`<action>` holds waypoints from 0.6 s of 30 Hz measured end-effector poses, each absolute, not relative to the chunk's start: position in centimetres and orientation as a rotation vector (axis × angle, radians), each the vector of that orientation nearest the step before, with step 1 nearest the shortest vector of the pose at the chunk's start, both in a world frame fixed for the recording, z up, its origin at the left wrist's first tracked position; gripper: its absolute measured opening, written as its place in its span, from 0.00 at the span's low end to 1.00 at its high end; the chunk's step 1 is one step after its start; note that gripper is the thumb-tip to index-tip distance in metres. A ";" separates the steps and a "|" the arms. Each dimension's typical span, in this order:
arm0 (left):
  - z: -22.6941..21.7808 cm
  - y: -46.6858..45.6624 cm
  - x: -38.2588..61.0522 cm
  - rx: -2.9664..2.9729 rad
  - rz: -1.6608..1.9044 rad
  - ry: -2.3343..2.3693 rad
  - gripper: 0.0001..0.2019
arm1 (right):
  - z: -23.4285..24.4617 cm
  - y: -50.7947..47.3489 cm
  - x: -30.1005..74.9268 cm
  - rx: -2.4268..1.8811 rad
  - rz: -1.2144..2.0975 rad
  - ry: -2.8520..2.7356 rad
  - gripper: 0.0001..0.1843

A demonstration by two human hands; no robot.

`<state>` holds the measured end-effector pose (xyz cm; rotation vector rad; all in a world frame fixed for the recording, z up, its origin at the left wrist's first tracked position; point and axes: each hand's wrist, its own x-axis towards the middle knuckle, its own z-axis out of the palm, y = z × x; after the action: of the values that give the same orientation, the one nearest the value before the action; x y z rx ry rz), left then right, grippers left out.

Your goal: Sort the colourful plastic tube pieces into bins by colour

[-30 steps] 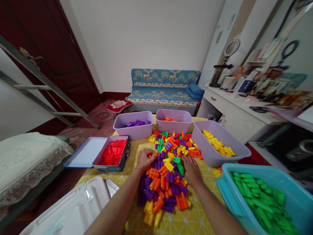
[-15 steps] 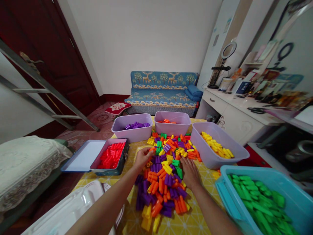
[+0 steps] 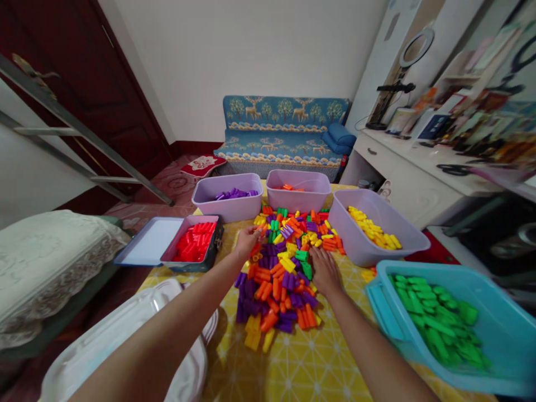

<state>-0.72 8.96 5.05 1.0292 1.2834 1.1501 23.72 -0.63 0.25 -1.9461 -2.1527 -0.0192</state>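
A heap of mixed plastic blocks (image 3: 285, 268) in orange, purple, yellow and green lies in the middle of the yellow tablecloth (image 3: 310, 368). My left hand (image 3: 247, 241) is raised at the heap's far left edge, fingers pinched on a small orange block. Flat on the heap's right side rests my right hand (image 3: 324, 271), fingers spread over the blocks and holding nothing.
Lilac bins hold purple blocks (image 3: 228, 195), orange blocks (image 3: 298, 190) and yellow blocks (image 3: 372, 229). A tin of red blocks (image 3: 193, 245) stands left with its lid open. A turquoise bin of green blocks (image 3: 444, 318) is at right, a white lid (image 3: 125, 346) at near left.
My left hand has lifted off the heap and moved forward with a small orange block pinched in its fingers. The right hand stays flat on the heap. The camera tilted slightly.
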 end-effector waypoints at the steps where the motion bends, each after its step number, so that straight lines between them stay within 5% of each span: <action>1: 5.2 8.9 -0.9 1.006 1.137 1.294 0.17 | 0.3 -0.6 23.7 -1.945 -0.018 -2.156 0.27; 13: 12.4 14.2 1.0 1.067 0.859 1.315 0.10 | 0.0 -0.4 23.8 -1.940 -0.051 -2.165 0.25; 18: 17.4 18.5 3.4 1.223 1.060 1.159 0.20 | 0.3 -0.3 23.7 -1.904 -0.042 -2.148 0.25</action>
<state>3.37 18.46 17.42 1.2234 1.1592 1.0605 23.73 -0.27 0.29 -1.9035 -2.1476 -0.0418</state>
